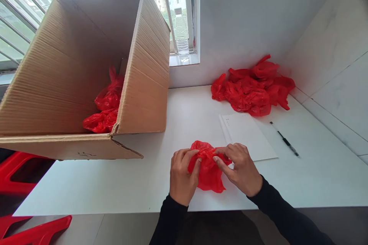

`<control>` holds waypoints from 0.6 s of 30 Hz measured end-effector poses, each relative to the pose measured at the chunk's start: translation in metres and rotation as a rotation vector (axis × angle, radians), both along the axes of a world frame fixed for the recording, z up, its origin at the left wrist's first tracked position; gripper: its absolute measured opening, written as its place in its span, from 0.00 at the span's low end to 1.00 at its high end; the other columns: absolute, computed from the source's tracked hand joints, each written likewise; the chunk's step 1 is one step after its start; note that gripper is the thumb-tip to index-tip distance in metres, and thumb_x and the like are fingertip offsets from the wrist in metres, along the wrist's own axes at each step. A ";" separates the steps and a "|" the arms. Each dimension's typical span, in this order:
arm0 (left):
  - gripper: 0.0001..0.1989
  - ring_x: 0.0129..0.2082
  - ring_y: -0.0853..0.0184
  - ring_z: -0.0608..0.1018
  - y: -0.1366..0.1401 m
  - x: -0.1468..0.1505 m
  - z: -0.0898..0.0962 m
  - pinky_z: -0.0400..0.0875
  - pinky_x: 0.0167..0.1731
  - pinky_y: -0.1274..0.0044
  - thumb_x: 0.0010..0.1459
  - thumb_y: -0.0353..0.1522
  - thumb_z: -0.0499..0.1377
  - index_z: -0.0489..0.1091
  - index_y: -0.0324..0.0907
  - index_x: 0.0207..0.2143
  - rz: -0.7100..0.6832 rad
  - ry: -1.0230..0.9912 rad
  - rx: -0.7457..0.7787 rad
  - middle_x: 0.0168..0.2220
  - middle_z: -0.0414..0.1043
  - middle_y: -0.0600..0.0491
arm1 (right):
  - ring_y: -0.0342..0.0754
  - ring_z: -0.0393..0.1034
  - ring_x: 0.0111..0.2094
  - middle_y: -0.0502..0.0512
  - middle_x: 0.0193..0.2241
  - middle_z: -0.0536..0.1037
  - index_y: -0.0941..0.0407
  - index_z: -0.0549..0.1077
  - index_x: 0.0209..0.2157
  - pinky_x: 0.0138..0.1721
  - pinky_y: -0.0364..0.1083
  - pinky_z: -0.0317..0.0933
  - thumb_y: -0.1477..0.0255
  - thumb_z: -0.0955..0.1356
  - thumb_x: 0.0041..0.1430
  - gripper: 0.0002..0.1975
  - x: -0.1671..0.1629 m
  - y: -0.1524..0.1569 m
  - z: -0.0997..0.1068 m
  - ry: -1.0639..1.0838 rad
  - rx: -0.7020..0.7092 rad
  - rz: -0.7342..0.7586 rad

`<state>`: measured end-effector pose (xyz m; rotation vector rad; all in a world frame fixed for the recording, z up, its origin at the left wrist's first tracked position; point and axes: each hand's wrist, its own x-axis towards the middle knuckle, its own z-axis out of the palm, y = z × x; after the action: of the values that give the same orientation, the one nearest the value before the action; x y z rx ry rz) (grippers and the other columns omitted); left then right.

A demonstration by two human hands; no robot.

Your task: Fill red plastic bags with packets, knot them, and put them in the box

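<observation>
Near the table's front edge, a red plastic bag (209, 176) lies bunched between my two hands. My left hand (184, 176) pinches its gathered upper part from the left, thumb and forefinger pressed on the film. From the right, my right hand (238, 166) pinches a twisted part of the same bag between thumb and fingers. Whether anything is inside the bag, I cannot tell. Behind my right hand lies a white sheet of paper (250, 138) with small marks at its top left.
A large open cardboard box (143, 84) stands at the left, with red knotted bags (107, 99) inside. A heap of red plastic bags (253, 88) lies by the wall. A pen (284, 139) rests at right. A water bottle (181, 34) stands on the sill. Red stools (25, 189) are below left.
</observation>
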<state>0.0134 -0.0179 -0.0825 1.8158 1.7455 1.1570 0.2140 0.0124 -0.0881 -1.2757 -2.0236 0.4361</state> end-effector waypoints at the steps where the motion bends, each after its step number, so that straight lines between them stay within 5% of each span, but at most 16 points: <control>1: 0.07 0.44 0.58 0.75 0.000 -0.005 -0.001 0.69 0.47 0.66 0.63 0.37 0.59 0.76 0.48 0.40 0.029 -0.017 -0.009 0.40 0.76 0.51 | 0.47 0.65 0.33 0.48 0.29 0.73 0.51 0.73 0.40 0.46 0.53 0.55 0.66 0.64 0.67 0.07 0.003 0.002 -0.001 0.006 -0.001 -0.004; 5: 0.10 0.37 0.60 0.77 -0.008 -0.026 -0.004 0.72 0.39 0.68 0.66 0.40 0.55 0.72 0.45 0.38 0.205 -0.102 -0.051 0.36 0.76 0.51 | 0.50 0.67 0.37 0.52 0.33 0.75 0.53 0.71 0.37 0.41 0.52 0.61 0.67 0.63 0.67 0.07 0.019 0.003 0.000 0.110 -0.036 -0.177; 8: 0.16 0.48 0.59 0.75 -0.012 -0.025 0.000 0.70 0.48 0.66 0.65 0.39 0.56 0.68 0.47 0.53 0.214 -0.126 -0.050 0.51 0.73 0.48 | 0.53 0.67 0.47 0.56 0.45 0.75 0.51 0.69 0.46 0.31 0.48 0.64 0.67 0.62 0.67 0.09 0.016 -0.001 0.006 0.204 -0.124 -0.182; 10: 0.22 0.56 0.58 0.70 -0.012 -0.018 0.005 0.65 0.55 0.65 0.62 0.38 0.60 0.65 0.51 0.59 0.140 -0.105 -0.026 0.57 0.69 0.50 | 0.53 0.66 0.50 0.56 0.50 0.73 0.49 0.65 0.54 0.37 0.50 0.67 0.67 0.64 0.65 0.17 0.008 -0.004 0.011 0.203 -0.136 -0.106; 13: 0.11 0.51 0.59 0.72 -0.010 -0.013 0.011 0.66 0.51 0.69 0.61 0.37 0.62 0.75 0.51 0.46 0.078 -0.112 -0.009 0.45 0.74 0.53 | 0.52 0.66 0.45 0.53 0.43 0.75 0.49 0.68 0.51 0.50 0.57 0.62 0.67 0.66 0.65 0.14 -0.003 -0.004 0.014 0.128 -0.051 -0.004; 18: 0.12 0.41 0.62 0.74 -0.014 -0.032 0.016 0.67 0.42 0.73 0.66 0.42 0.55 0.74 0.46 0.42 0.275 -0.261 -0.019 0.41 0.73 0.51 | 0.50 0.69 0.40 0.52 0.39 0.76 0.50 0.70 0.42 0.43 0.52 0.64 0.66 0.63 0.67 0.07 0.011 0.001 0.014 0.307 -0.117 -0.194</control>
<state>-0.0183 -0.0323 -0.0661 1.3699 1.8787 1.4059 0.2249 0.0130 -0.0746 -1.3683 -1.6235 0.6241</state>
